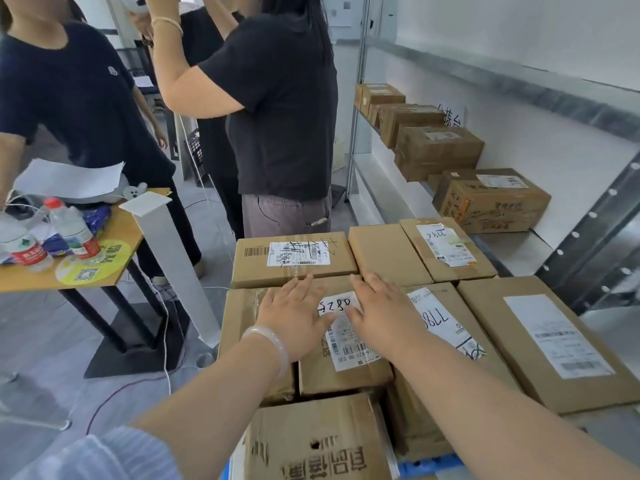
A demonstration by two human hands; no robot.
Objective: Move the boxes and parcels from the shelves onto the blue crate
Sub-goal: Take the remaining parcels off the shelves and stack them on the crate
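Observation:
Several cardboard boxes are stacked in front of me on the blue crate point(429, 464), of which only a strip shows at the bottom. My left hand point(294, 317) and my right hand point(384, 313) lie flat, fingers straight, on top of a labelled box point(341, 367) in the middle of the stack. Around it sit a barcoded box point(291, 259), a plain box point(384, 254) and a flat box with a white label point(554, 341). More brown boxes point(491, 199) stand in a row on the metal shelf point(512, 251) at the right.
Two people in dark shirts point(284, 109) stand close behind the stack. A wooden table point(114, 237) at the left carries water bottles point(74, 230) and papers. Cables run over the grey floor point(52, 358). A perforated shelf post point(588, 233) rises at the right.

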